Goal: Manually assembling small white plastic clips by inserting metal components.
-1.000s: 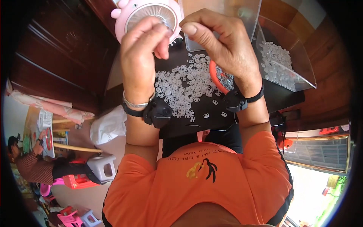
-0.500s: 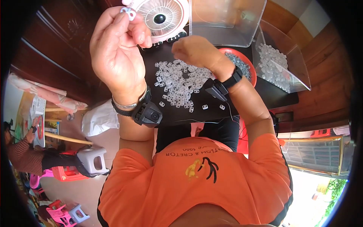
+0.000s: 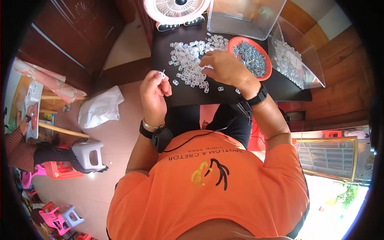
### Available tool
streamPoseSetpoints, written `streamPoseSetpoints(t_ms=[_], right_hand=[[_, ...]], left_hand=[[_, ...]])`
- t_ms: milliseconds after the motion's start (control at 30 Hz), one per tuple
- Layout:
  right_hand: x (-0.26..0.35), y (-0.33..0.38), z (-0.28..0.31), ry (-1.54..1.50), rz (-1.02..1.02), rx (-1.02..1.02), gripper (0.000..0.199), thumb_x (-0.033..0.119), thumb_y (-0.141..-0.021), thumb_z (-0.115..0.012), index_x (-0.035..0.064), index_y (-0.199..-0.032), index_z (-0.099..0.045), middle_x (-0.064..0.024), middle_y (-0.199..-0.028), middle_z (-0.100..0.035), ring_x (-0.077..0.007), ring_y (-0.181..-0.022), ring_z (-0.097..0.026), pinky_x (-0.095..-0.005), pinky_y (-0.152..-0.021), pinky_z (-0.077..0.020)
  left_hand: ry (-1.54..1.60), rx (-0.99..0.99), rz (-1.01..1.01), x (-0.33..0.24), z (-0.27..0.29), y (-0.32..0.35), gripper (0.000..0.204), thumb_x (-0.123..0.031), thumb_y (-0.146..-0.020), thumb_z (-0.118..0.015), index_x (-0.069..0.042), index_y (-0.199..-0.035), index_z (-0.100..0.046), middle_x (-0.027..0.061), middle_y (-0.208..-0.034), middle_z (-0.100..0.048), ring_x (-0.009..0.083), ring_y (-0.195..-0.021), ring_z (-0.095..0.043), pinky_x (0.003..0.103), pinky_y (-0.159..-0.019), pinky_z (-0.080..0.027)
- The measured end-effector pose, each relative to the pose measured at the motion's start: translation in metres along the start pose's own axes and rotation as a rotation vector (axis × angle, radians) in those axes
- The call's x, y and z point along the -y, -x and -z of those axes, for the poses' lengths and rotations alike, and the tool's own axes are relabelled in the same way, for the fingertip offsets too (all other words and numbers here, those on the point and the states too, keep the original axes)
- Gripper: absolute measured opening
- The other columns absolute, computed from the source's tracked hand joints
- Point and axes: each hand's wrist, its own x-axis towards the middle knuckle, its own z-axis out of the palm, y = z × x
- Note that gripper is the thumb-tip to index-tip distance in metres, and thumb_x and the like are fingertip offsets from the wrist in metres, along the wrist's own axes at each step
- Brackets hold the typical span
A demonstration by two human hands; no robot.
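Note:
My left hand [image 3: 154, 94] is closed in a pinch, its fingertips holding a small white plastic piece with holes [image 3: 162, 75] just off the table's near left edge. A thin grey pin appears to stick up from that piece. My right hand [image 3: 229, 69] hovers over the right side of a loose pile of similar white pieces [image 3: 186, 60]. Its fingers are bent, with the thumb apart from them, and nothing shows between them. Beside that hand, an orange-red plate [image 3: 270, 68] holds a heap of small grey metal pins [image 3: 250, 58].
A pink fan [image 3: 176, 17] stands at the back of the dark table [image 3: 160, 50]. A clear plastic bin [image 3: 240, 34] is at the back, and another clear container [image 3: 316, 78] with white pieces lies right. A white bag [image 3: 102, 107] and stools are on the floor; another person sits far left.
My left hand has come down and nearer my body, still pinching the white piece. My right hand has moved nearer and slightly right, and its fingers have opened. The view has shifted.

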Motion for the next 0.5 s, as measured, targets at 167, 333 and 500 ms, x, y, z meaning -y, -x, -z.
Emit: streamPoseSetpoints(t_ms=[167,333,500], right_hand=[[0.015,0.029,0.008,-0.019,-0.114,-0.001,0.011,0.018,-0.081,-0.063,0.0070,-0.083,-0.066,-0.0093,-0.085,-0.064,-0.0315,-0.083,-0.061,-0.0426,-0.072,-0.0487],[0.015,0.058,0.003,-0.111,-0.267,-0.062,0.011,0.018,-0.081,-0.064,0.0078,-0.085,-0.067,-0.0092,-0.082,-0.065,-0.0297,-0.080,-0.063,-0.0407,-0.069,-0.0496],[0.009,0.050,-0.010,-0.156,-0.289,-0.069,0.018,0.022,-0.080,-0.067,0.0073,-0.091,-0.067,-0.0100,-0.084,-0.066,-0.0295,-0.081,-0.064,-0.0400,-0.070,-0.0503]], left_hand=[[0.025,0.042,0.081,0.024,0.008,0.008,0.019,-0.017,-0.090,-0.049,-0.003,-0.078,-0.054,0.0016,-0.061,-0.046,0.0117,-0.052,-0.044,0.025,-0.050,-0.035],[-0.031,0.070,0.118,0.029,0.005,0.008,0.020,-0.017,-0.090,-0.050,-0.003,-0.077,-0.054,0.0017,-0.061,-0.048,0.0110,-0.052,-0.046,0.023,-0.050,-0.036],[-0.013,0.078,0.126,0.037,0.002,-0.004,0.021,-0.016,-0.090,-0.049,-0.002,-0.076,-0.054,0.0019,-0.061,-0.050,0.0108,-0.051,-0.047,0.023,-0.050,-0.037]])
